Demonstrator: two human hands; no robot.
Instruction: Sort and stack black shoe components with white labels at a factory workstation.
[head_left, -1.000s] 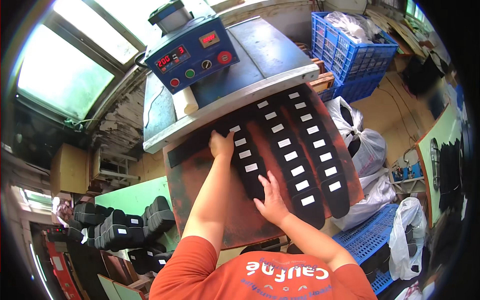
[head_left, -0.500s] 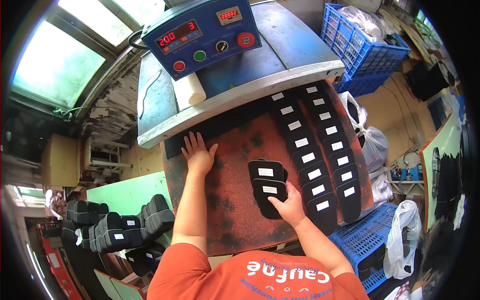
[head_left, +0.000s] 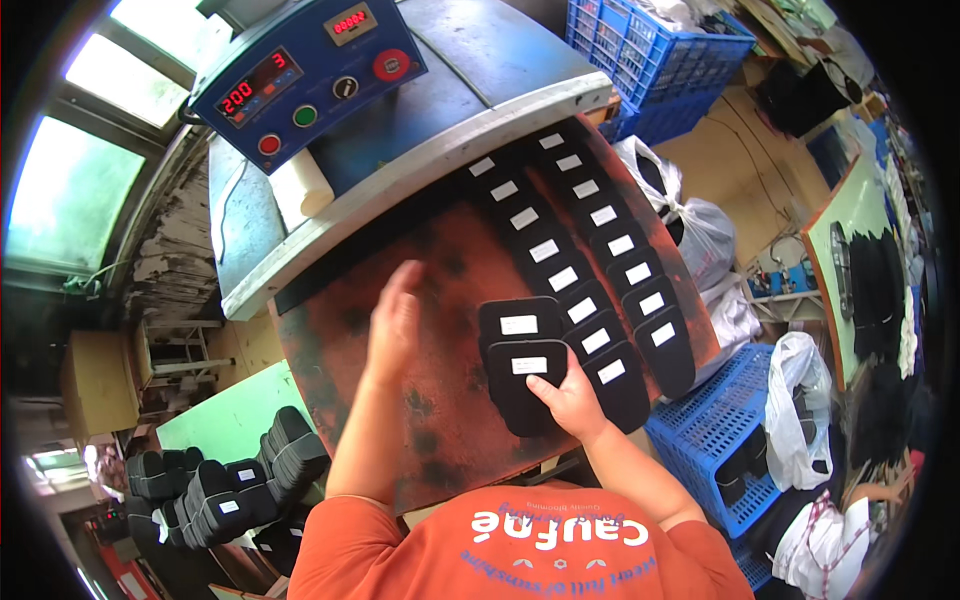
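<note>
Several black pad stacks [head_left: 215,508] sit at the green counter [head_left: 215,412]; left grip [head_left: 394,325] blurred, loose, nothing in it, over reddish press bed [head_left: 450,345]. Right grip [head_left: 572,398] holds overlapping labelled pads [head_left: 512,390]; seems partly done, two labelled rows [head_left: 543,250] remaining on bed.

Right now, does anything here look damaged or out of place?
Yes: the flat, reddish-brown work surface carries uneven dark blotches, perhaps stains or scorching, left of the rows of overlapping black rounded pads.
</note>
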